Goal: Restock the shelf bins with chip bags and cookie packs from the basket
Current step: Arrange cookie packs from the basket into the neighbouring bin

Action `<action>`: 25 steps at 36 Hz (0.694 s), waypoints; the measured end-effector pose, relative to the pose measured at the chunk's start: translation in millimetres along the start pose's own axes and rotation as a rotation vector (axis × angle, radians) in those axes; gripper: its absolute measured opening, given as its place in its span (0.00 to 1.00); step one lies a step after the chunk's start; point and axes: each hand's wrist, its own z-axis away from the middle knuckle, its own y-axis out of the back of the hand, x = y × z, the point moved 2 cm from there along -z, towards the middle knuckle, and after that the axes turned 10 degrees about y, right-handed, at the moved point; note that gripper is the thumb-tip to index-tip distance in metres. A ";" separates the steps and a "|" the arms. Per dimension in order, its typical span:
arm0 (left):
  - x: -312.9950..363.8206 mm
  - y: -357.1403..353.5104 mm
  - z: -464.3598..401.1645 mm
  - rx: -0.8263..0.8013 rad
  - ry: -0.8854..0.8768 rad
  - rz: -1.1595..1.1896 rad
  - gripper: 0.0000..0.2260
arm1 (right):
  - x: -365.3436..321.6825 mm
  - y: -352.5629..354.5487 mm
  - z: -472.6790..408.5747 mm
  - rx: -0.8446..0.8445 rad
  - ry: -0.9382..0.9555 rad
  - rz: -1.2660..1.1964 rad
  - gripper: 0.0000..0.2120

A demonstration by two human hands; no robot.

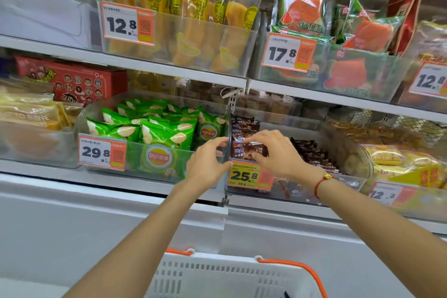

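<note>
Head view: both your hands are up at the brown cookie bin, middle shelf.

Your right hand has fingers and thumb curled round a brown cookie pack, pinching it by its near end, just above the yellow 25.8 price tag on the clear cookie bin. Your left hand has curled fingers touching the bin's left wall, where it meets the chip bin; can't tell whether it grips the wall or just rests on it. More brown packs lie behind and to the right in the same bin. Green chip bags fill the bin just beside it, tagged 29.8. White basket with orange handles sits below your arms, well apart from the shelf; its contents aren't visible.
</note>
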 end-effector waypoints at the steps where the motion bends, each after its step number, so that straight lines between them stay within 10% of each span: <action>1: 1.1 3.5 1.0 -0.010 -0.012 0.002 0.27 | -2.0 3.4 3.6 0.047 0.001 -0.013 0.17; 8: -3.7 37.0 31.2 0.004 -0.132 0.013 0.19 | -38.7 -3.4 45.5 0.201 0.079 -0.288 0.10; 25: -188.0 -40.2 175.5 -0.804 0.178 -0.551 0.14 | -133.5 -242.6 185.2 -0.732 -0.051 -0.740 0.11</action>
